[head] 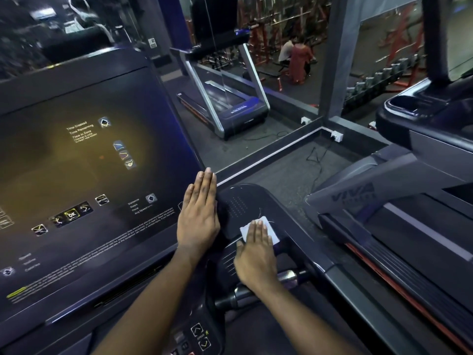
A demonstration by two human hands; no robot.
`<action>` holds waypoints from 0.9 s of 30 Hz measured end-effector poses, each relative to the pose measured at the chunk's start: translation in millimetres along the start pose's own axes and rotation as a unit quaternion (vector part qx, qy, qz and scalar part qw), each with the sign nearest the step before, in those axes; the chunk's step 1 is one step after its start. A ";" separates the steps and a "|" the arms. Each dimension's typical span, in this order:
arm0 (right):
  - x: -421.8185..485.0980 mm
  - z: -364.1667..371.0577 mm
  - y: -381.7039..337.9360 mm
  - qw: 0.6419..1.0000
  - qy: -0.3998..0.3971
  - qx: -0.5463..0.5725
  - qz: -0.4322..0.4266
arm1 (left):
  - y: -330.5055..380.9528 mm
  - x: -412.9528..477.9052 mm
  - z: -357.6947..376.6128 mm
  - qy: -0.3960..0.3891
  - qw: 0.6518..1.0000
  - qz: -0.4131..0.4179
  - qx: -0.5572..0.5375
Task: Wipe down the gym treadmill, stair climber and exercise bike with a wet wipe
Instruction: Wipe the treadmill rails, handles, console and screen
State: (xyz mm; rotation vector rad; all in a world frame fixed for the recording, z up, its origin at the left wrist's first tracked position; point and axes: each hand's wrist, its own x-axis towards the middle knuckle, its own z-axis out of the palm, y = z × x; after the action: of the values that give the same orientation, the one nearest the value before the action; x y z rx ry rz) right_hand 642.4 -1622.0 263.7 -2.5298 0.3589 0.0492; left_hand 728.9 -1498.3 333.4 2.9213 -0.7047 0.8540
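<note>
The wet wipe [273, 233] lies flat on the dark side panel [238, 201] at the right of the treadmill [143, 283] console, pinned there under the right hand [256, 254].

From the head camera, that hand presses down with its fingers straight and close together. It covers the middle of the white sheet, so only the sheet's corners show on either side. The left hand [198, 216] holds nothing. It rests flat on the right edge of the big console screen [89, 175], fingers straight and together, pointing away from the person, just beside the panel being wiped. Below the right wrist runs a metal handlebar grip [286, 276], and lower down sit the arrow buttons [199, 336]. A second treadmill [384, 226] stands to the right, apart from this one.

By my reading, the task is at an early stage. The work is on the first machine's console arm, and no streaks or wet patches show which surfaces are done. The screen, grip and buttons may need a pass. The stair climber and exercise bike are not in sight, so they probably remain.
</note>
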 end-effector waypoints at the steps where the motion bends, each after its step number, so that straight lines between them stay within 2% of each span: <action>1: -1.0 0.1 -1.8 1.000 -0.008 0.020 0.004 | -2.3 0.1 -2.9 -0.002 1.000 0.009 -0.007; 7: -3.1 6.5 -21.6 0.991 -0.004 0.122 0.048 | -21.4 9.5 -26.5 0.003 0.994 0.102 0.031; 10: -27.4 30.4 -38.2 0.994 -0.016 0.103 0.018 | -29.6 20.1 -29.8 0.002 0.984 0.169 0.048; 12: -26.0 35.5 -43.2 0.995 -0.017 0.097 0.030 | -34.1 31.9 -29.3 -0.003 0.975 0.217 0.048; 18: -2.5 29.3 -69.8 0.973 0.027 0.166 0.159 | -36.5 44.5 -21.3 -0.033 0.958 0.282 0.043; 20: -14.4 44.2 -89.5 0.967 -0.006 0.172 0.186 | -39.8 46.7 -21.3 -0.035 0.953 0.298 0.040; 22: -22.9 62.9 -101.9 0.969 -0.037 0.170 0.174 | -40.1 50.7 -22.2 -0.052 0.946 0.316 0.050; 24: -16.8 56.1 -98.7 0.958 -0.045 0.203 0.196 | -39.0 56.3 -24.6 -0.078 0.932 0.348 0.065; 27: 9.1 22.3 -76.6 0.937 0.068 0.239 0.245 | -42.1 65.8 -24.5 -0.100 0.911 0.392 0.085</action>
State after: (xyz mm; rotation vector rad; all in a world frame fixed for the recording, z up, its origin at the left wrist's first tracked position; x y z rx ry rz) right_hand 672.5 -1550.8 285.6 -1.9179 0.9311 -0.0217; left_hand 783.6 -1484.5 392.6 2.8648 -1.9892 0.6463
